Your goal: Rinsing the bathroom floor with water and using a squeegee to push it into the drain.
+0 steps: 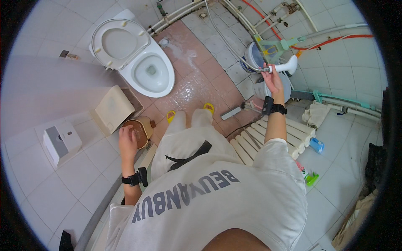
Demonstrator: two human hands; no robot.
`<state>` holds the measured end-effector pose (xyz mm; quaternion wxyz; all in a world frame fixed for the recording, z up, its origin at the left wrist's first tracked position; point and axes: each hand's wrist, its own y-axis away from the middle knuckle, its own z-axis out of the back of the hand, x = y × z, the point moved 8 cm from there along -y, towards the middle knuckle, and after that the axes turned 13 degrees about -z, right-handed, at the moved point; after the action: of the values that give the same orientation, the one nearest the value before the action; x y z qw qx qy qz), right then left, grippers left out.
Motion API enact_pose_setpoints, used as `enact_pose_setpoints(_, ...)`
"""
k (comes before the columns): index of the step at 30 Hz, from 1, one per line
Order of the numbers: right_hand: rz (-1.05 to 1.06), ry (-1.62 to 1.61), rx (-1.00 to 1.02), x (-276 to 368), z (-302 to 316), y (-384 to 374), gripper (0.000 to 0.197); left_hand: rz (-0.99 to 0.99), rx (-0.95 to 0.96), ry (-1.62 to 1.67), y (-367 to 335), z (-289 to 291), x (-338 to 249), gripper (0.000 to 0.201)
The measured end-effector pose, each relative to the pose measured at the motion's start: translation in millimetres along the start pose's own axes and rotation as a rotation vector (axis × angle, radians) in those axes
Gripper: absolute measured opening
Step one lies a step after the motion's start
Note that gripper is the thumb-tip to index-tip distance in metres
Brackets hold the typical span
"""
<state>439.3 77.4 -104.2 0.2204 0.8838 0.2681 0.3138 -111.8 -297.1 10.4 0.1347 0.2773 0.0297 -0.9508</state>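
My right hand (273, 83) is raised at the right, its fingers wrapped round the handle end of a white shower head (287, 65). A metal shower hose (228, 44) runs from that handle up to the far wall. At the left, my left hand (127, 144) grips the near rim of a round beige bin (147, 125) with a brown inside, its fingers reaching over the edge. What lies at the bottom of the bin is hard to make out. A white toilet (161, 79) stands beyond the bin, lid and seat raised. Wet patches shine on the pink tiled floor (197, 90).
A beige box with a raised lid (113, 108) stands beside the toilet. Buckets (260, 90) and a green-handled tool (274, 47) are below my right hand and beyond it. A squeegee (230, 113) lies near a white slatted radiator (268, 138). Pipes line the walls.
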Motion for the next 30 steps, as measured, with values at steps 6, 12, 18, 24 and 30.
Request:
enact_pose_setpoints(6,0.043,0.017,-0.139,-2,6,2,0.022,-0.001,0.010,-0.024,2,1,-2,0.020)
enact_pose_setpoints(12,0.105,-0.079,-0.236,2,44,25,0.031,0.086,0.044,0.058,-4,5,-1,0.020)
enact_pose_setpoints(18,0.266,-0.126,-0.344,-4,54,66,0.036,-0.114,0.042,0.025,-21,11,4,0.021)
enact_pose_setpoints(24,0.320,-0.231,-0.371,-32,51,96,0.036,-0.119,0.118,0.139,-35,13,45,0.022)
enact_pose_setpoints(30,0.362,-0.325,-0.346,-56,53,104,0.036,-0.134,0.127,0.136,-33,17,70,0.025)
